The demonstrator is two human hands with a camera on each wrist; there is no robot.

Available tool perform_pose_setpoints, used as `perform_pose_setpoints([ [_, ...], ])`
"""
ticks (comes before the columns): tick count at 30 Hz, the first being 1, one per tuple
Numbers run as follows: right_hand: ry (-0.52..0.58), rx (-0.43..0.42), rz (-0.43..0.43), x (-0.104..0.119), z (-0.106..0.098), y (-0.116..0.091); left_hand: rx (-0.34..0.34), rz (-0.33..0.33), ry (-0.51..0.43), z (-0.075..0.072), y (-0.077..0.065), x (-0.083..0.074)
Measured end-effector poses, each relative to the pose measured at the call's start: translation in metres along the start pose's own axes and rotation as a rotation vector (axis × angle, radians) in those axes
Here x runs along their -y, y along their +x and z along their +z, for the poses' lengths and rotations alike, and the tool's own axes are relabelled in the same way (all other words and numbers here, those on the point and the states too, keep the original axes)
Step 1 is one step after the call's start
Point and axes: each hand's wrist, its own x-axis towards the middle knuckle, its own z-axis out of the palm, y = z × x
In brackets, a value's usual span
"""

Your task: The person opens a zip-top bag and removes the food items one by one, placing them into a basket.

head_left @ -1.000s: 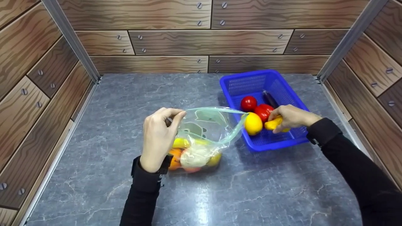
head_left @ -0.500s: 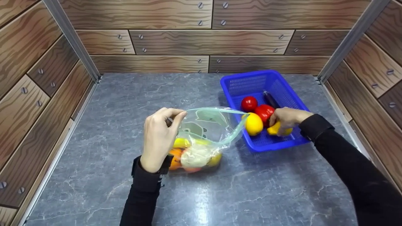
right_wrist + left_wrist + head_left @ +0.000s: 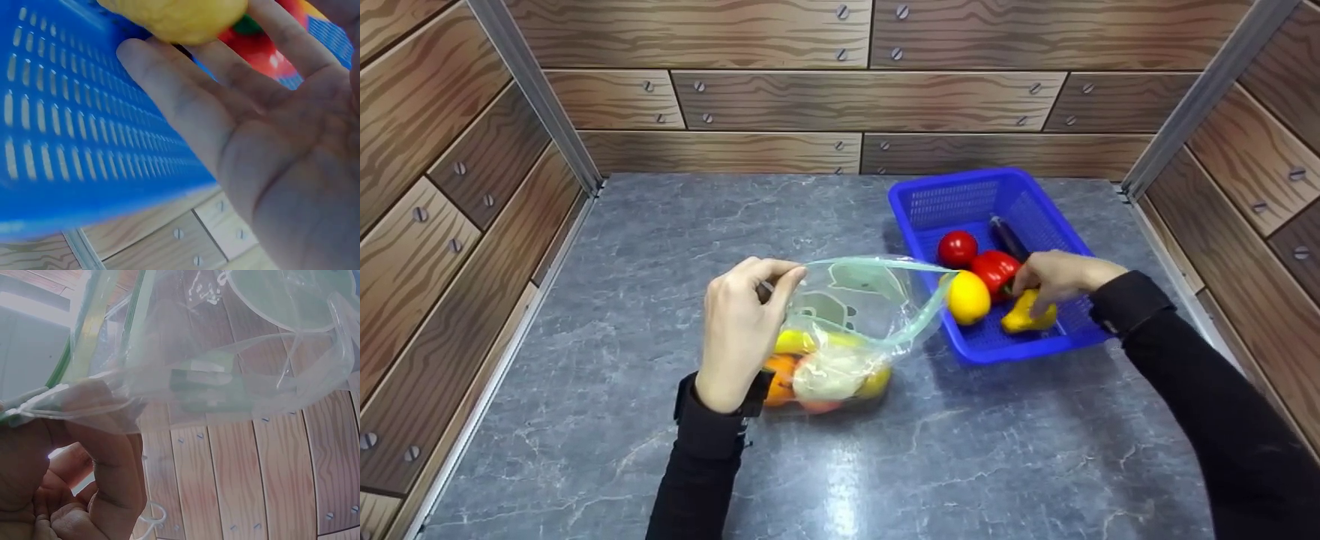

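Observation:
My left hand pinches the green-edged rim of a clear zip bag between thumb and fingertips. The bag's mouth gapes toward the right. Inside lie an orange fruit, a whitish round piece and yellow pieces, blurred by plastic. Over the blue basket, my right hand touches a yellow, pear-like piece; its exact kind is unclear. In the right wrist view, the extended fingers lie against that piece, and no firm grip shows. Only the bag's upper part appears in the left wrist view.
In the basket are a red tomato, a red bell pepper, a lemon-like yellow fruit and a dark eggplant. Wood-patterned walls enclose the grey marbled tabletop on the left, right and back.
My right hand has dipped lower into the basket, then shifted slightly back to the right. The yellow piece under it has turned and sits lower. My left hand keeps the bag in place.

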Motion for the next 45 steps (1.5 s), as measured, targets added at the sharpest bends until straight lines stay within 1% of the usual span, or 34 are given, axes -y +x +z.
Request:
perform_pose_setpoints([
  [2,-0.005,-0.079,-0.038,0.005,-0.006,-0.006,-0.003,-0.002,-0.001,0.0,0.0,0.0],
  [5,0.019,-0.199,-0.07,0.02,-0.016,-0.016,-0.004,0.001,0.0,0.0,0.0,0.0],
  [10,0.037,-0.388,-0.146,0.062,-0.034,-0.036,-0.002,0.008,-0.013,-0.001,-0.001,0.0],
  [13,0.032,-0.456,-0.209,0.092,-0.041,-0.049,0.001,0.01,-0.016,-0.001,-0.001,0.0],
  [16,0.037,-0.488,-0.315,0.119,-0.043,-0.06,0.006,0.013,-0.012,-0.001,-0.002,0.0],
  [20,0.107,-0.468,-0.48,0.152,-0.04,-0.068,0.008,0.008,-0.005,-0.001,-0.002,0.0],
  [23,0.142,-0.432,-0.588,0.174,-0.035,-0.063,0.007,0.004,-0.005,-0.001,-0.002,-0.001],
  [24,0.138,-0.423,-0.62,0.18,-0.033,-0.06,0.007,0.004,-0.007,-0.001,-0.002,-0.001],
  [27,0.066,-0.435,-0.702,0.198,-0.026,-0.046,0.01,0.009,-0.01,-0.001,-0.002,-0.003],
  [29,0.017,-0.436,-0.727,0.209,-0.021,-0.034,0.015,0.013,-0.013,0.0,-0.002,-0.002],
  [31,-0.038,-0.436,-0.741,0.219,-0.016,-0.021,0.019,0.015,-0.012,-0.001,-0.003,-0.002],
  [33,-0.069,-0.411,-0.741,0.227,-0.01,-0.007,0.019,0.017,-0.014,-0.001,-0.004,-0.002],
  [36,-0.121,-0.366,-0.713,0.235,0.0,0.014,0.013,0.018,-0.015,-0.001,-0.003,-0.003],
  [39,-0.159,-0.315,-0.658,0.242,0.008,0.031,0.01,0.022,-0.019,-0.001,-0.002,-0.004],
  [42,-0.162,-0.268,-0.595,0.248,0.016,0.042,0.015,0.03,-0.027,-0.001,-0.002,-0.005],
  [45,-0.174,-0.208,-0.571,0.254,0.023,0.042,0.021,0.04,-0.037,-0.001,-0.004,-0.006],
])
